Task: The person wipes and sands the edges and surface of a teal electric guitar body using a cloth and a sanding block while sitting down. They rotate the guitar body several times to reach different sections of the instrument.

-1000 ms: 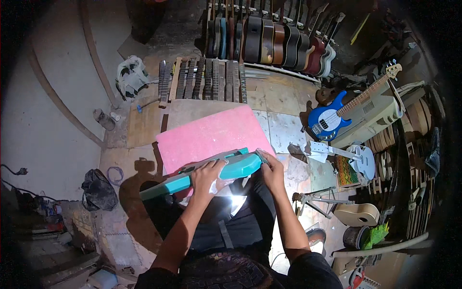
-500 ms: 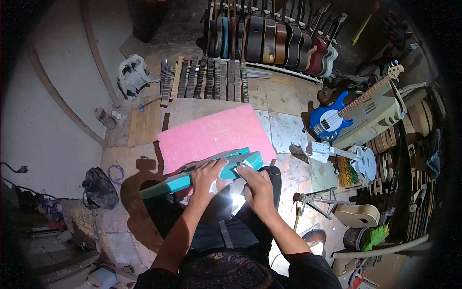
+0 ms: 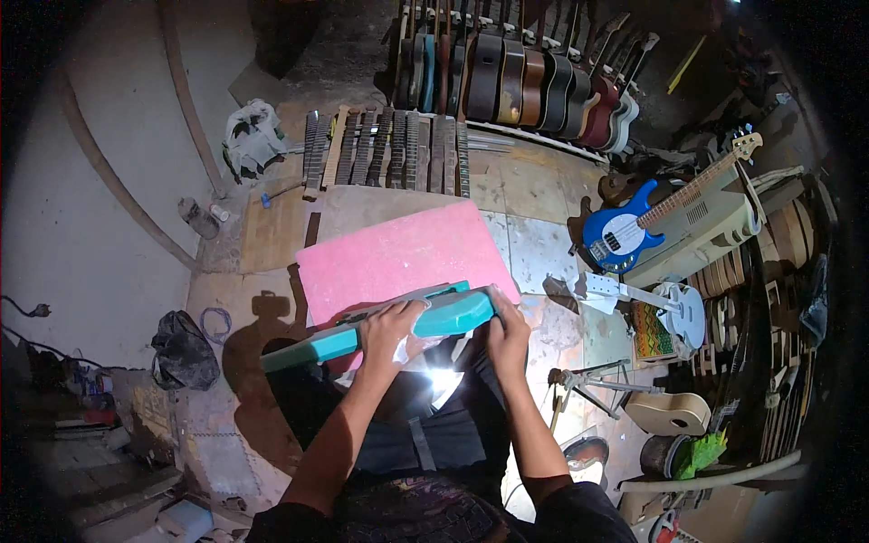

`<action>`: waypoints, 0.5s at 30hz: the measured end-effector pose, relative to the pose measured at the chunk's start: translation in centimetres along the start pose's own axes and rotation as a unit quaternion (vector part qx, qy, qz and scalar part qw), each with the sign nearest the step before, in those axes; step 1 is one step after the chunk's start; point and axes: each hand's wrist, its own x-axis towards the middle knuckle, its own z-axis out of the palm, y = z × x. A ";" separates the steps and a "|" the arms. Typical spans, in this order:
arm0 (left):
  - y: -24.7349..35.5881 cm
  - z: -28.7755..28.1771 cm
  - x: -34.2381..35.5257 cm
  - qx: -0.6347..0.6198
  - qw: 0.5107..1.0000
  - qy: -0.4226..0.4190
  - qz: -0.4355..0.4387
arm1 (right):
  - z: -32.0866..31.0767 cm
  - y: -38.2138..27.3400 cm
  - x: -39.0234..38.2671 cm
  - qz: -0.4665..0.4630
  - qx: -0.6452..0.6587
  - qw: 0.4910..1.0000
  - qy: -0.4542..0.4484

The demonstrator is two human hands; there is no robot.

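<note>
A teal guitar body (image 3: 453, 315) lies on its edge across my lap, its narrower end pointing left and its rounded end to the right. My left hand (image 3: 391, 328) is closed over the middle of it, with a crumpled white cloth or paper (image 3: 416, 347) between palm and body. At the rounded right end, my right hand (image 3: 509, 339) presses its bent fingers against the edge. A small pale sheet shows at those fingertips; its kind is unclear. A bright light glares on my lap just below the body.
A pink board (image 3: 398, 249) lies just beyond the guitar body. Several fretted necks (image 3: 389, 149) are lined up behind it, before a rack of guitars (image 3: 534, 81). To the right are a blue bass (image 3: 625, 226), a pale-blue guitar (image 3: 683, 312) and a metal stand (image 3: 593, 385).
My right hand has slid right along the teal body, from its face near the middle to the rounded end. My left hand stays in place.
</note>
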 end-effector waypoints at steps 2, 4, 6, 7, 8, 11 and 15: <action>-0.1 -0.2 0.0 0.001 1.000 0.003 -0.002 | 0.1 -0.2 -0.5 -0.023 -0.030 0.999 -0.007; -0.6 -0.3 -0.3 -0.003 1.000 0.003 -0.007 | 0.2 -2.8 -1.8 -0.070 -0.047 0.996 -0.039; -0.7 -0.2 -0.2 0.000 1.000 0.012 0.003 | -0.2 -4.4 -2.8 -0.106 -0.052 0.990 -0.078; -0.8 -0.1 -0.2 0.002 1.000 0.016 0.007 | -0.2 -4.5 -2.9 -0.096 -0.046 0.990 -0.097; -0.5 0.0 0.1 -0.002 1.000 0.008 0.005 | -0.2 -3.2 -2.5 -0.076 -0.043 0.994 -0.059; -0.2 -0.1 0.1 -0.005 1.000 -0.002 -0.004 | 0.5 0.3 -1.0 -0.027 -0.030 0.999 0.013; -1.1 -0.1 0.2 -0.004 1.000 -0.005 -0.021 | 0.7 -3.2 -2.7 -0.078 -0.052 0.995 -0.035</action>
